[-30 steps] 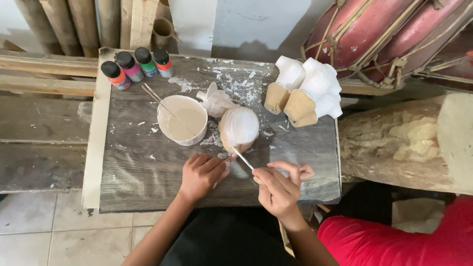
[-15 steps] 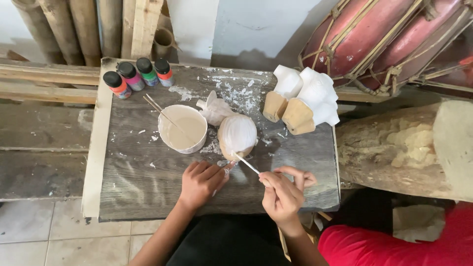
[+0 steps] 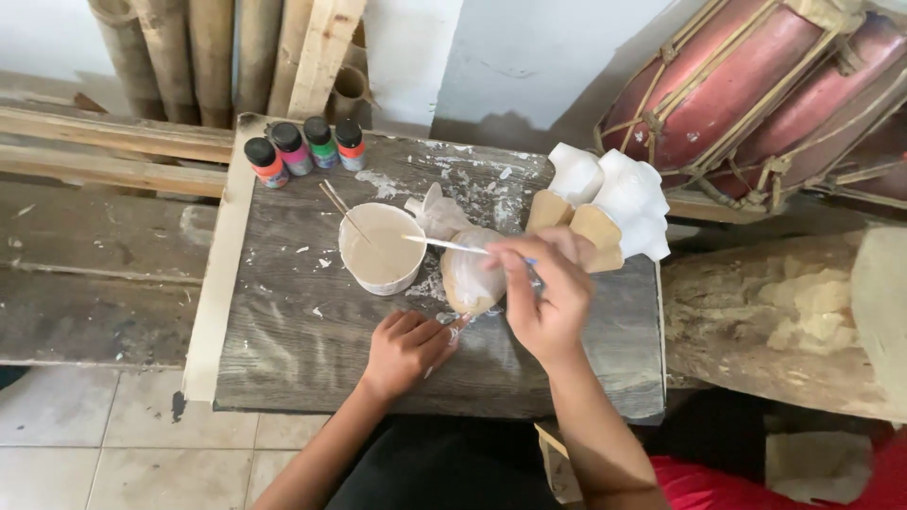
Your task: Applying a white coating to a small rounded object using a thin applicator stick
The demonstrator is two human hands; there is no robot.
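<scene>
The right hand (image 3: 546, 293) has lifted away from the near edge of the board, where it sat half a second ago beside the left, and now reaches forward over the rounded white-coated figure (image 3: 470, 274). Its fingers are pinched together on a thin brush (image 3: 444, 244), which has swung round: earlier its tip pointed at the lower side of the figure, now the pale tip hangs over the cream paint in the white cup (image 3: 382, 247), seemingly just at or above the surface. The person appears to be loading the brush rather than stroking the figure at this instant. The left hand (image 3: 404, 349) has barely shifted; it rests on the grey wooden board (image 3: 312, 349), knuckles up and fingers curled, the fingertips touching the base of the figure and steadying it. The figure itself stands where it did, just right of the cup and in front of a small white-painted piece (image 3: 430, 210), partly hidden now by the right hand. A wooden stick (image 3: 338, 205) leans in the cup as before. Four small paint bottles (image 3: 307, 149) with black caps stand in a row at the far left corner, untouched, and larger white carved pieces (image 3: 619, 203) on bare wooden bases sit at the far right of the board.
</scene>
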